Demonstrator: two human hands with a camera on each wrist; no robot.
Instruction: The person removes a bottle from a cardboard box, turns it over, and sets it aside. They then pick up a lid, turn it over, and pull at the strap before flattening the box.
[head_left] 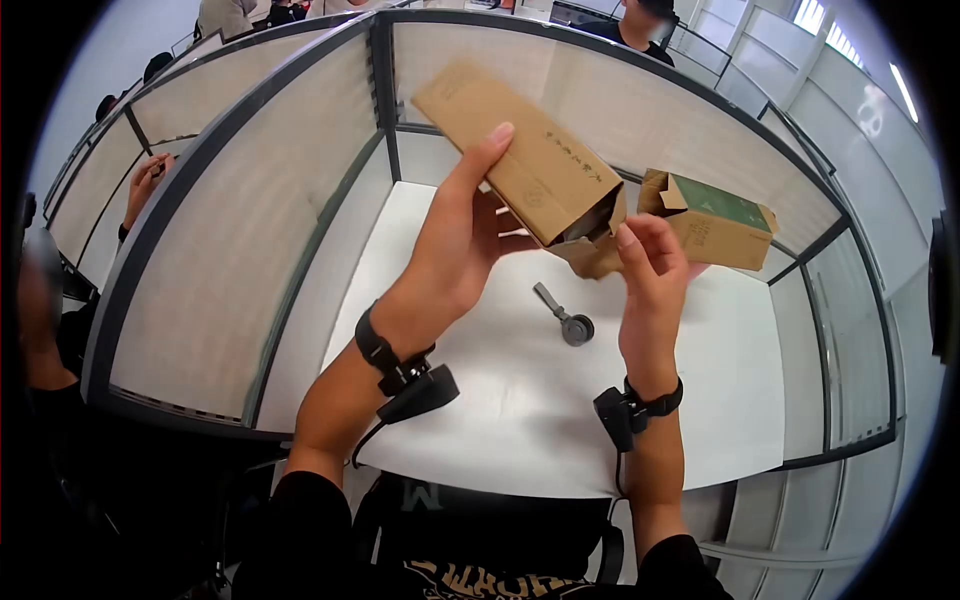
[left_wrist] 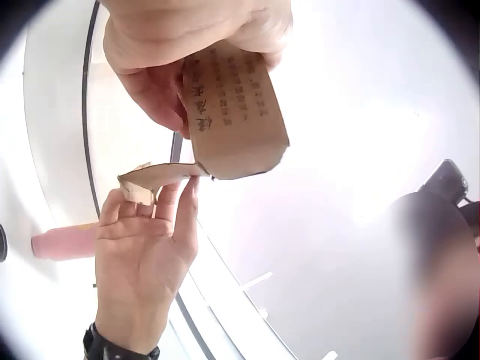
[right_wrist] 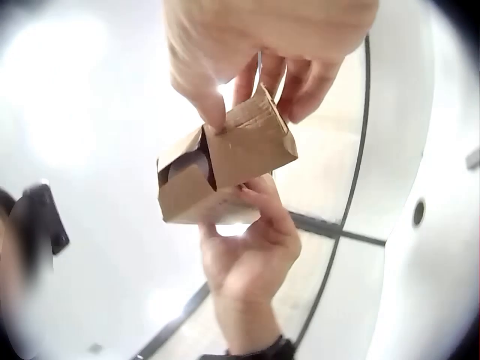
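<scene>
A long brown cardboard box (head_left: pixel 545 150) is held up and tilted above the white table by my left hand (head_left: pixel 450 240), thumb on one face and fingers beneath. Its lower-right end is open. There my right hand (head_left: pixel 655 290) pinches a loose flap between thumb and fingers. The right wrist view shows the box (right_wrist: pixel 251 150) with a dark gap at its end and something pale inside, too unclear to name. In the left wrist view the right hand (left_wrist: pixel 146 247) touches the bent flap (left_wrist: pixel 161 176) from below.
Behind my right hand is a second brown box (head_left: pixel 725 225) with a green face and an open end. A grey round-headed object with a handle (head_left: pixel 577 328) lies on the table (head_left: pixel 480 400). Framed panels (head_left: pixel 250 230) surround it. A pink object (left_wrist: pixel 64 244) shows in the left wrist view.
</scene>
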